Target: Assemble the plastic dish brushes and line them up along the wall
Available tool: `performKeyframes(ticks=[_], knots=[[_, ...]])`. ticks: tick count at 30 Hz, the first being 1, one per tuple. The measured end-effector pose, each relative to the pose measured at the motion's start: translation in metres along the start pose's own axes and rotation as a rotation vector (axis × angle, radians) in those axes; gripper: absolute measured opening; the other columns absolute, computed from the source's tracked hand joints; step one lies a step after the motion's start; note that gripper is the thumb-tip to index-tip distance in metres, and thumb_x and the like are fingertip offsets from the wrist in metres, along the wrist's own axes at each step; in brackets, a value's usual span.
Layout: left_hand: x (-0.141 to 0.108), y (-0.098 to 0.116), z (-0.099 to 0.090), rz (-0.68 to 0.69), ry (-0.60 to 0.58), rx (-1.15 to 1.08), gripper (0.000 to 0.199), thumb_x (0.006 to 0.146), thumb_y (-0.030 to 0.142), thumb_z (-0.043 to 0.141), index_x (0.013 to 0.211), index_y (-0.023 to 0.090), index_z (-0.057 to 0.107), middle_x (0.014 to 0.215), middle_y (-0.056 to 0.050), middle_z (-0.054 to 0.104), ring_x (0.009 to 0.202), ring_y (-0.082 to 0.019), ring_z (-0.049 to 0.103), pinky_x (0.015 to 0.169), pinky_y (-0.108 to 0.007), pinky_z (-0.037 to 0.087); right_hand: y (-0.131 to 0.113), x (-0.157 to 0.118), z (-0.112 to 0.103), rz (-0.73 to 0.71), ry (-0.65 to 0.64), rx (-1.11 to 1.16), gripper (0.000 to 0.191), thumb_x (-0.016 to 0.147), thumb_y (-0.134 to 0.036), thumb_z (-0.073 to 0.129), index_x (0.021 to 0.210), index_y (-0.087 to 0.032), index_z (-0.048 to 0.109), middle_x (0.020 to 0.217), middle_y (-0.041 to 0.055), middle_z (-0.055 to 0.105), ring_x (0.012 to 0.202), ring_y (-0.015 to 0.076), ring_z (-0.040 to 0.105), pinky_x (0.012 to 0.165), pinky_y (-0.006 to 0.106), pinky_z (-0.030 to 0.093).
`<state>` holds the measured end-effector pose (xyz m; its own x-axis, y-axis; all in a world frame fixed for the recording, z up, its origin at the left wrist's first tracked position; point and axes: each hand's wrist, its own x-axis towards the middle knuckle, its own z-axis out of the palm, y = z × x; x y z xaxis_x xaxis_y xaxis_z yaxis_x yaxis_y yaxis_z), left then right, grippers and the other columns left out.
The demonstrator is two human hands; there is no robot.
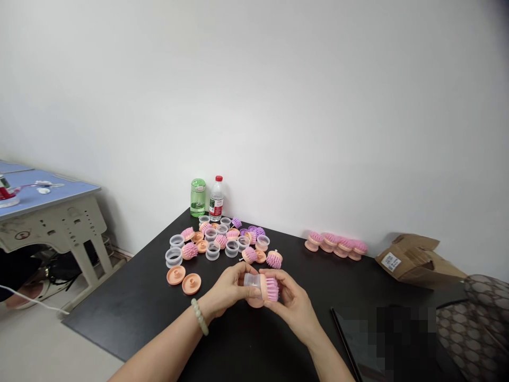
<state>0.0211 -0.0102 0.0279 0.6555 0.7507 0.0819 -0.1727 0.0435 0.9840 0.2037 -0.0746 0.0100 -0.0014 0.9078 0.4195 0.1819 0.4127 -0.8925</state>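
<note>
My left hand point(233, 286) grips a clear plastic ring point(251, 281) above the black table. From the other side, my right hand point(293, 301) has its fingers around a brush head point(272, 289) with pink bristles and a peach base. The base meets the ring's right side; whether they are locked together cannot be made out. Just below the ring a peach round part point(255, 303) shows, partly covered by my hands. Beyond them lie a loose pink brush head point(274, 259), several clear rings point(212, 251) and peach discs point(191, 284).
Several assembled pink brushes point(336, 244) stand in a row along the wall. A brown paper bag point(417, 260) and a dark mesh item point(473, 323) are at the right. At the back corner are a green bottle point(198, 198) and a red-capped bottle point(216, 198).
</note>
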Motion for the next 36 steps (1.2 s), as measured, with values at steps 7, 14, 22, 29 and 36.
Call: performKeyframes(ticks=[7,14,22,29,36], knots=[[0.004,-0.011,0.0,-0.184,-0.025,-0.167,0.047,0.07,0.056,0.078,0.085,0.017,0.056,0.063,0.004,0.056,0.05,-0.007,0.049,0.05,-0.021,0.035,-0.006,-0.002,-0.001,-0.223,-0.027,-0.261,0.023,0.084,-0.015,0.067,0.104,-0.027,0.067,0.119,0.0081,0.069,0.114,0.026,0.063,0.095,0.043,0.053],[0.007,-0.017,0.004,-0.22,-0.081,-0.062,0.055,0.084,0.072,0.048,0.082,0.018,0.05,0.056,0.004,0.052,0.037,-0.006,0.039,0.037,-0.019,0.02,-0.005,-0.003,0.004,-0.447,-0.034,-0.436,0.025,0.09,-0.014,0.061,0.111,-0.026,0.066,0.12,0.0097,0.069,0.113,0.0248,0.063,0.092,0.04,0.055],[0.002,-0.009,0.005,0.167,0.0,0.361,0.032,0.09,0.047,0.058,0.105,0.019,0.057,0.085,-0.002,0.061,0.072,-0.016,0.056,0.067,-0.028,0.046,0.014,-0.006,0.013,0.197,0.152,-0.214,0.035,0.094,-0.052,0.051,0.083,-0.02,0.061,0.063,-0.0004,0.064,0.054,0.0173,0.064,0.051,0.027,0.053],[0.005,-0.007,0.001,0.034,-0.005,0.076,0.039,0.084,0.046,0.068,0.112,0.023,0.054,0.096,-0.002,0.061,0.086,-0.02,0.057,0.076,-0.031,0.046,0.013,0.001,0.017,0.039,0.235,-0.017,0.066,0.073,-0.042,0.079,0.13,-0.024,0.05,0.131,0.0114,0.06,0.111,0.025,0.063,0.088,0.036,0.056],[0.003,0.0,-0.001,-0.004,-0.007,0.058,0.042,0.082,0.047,0.07,0.113,0.022,0.056,0.098,-0.004,0.062,0.088,-0.021,0.056,0.077,-0.033,0.046,0.006,-0.001,0.018,-0.078,0.223,-0.321,0.04,0.08,-0.035,0.073,0.116,-0.023,0.061,0.106,0.0061,0.069,0.094,0.0224,0.067,0.084,0.036,0.055]])
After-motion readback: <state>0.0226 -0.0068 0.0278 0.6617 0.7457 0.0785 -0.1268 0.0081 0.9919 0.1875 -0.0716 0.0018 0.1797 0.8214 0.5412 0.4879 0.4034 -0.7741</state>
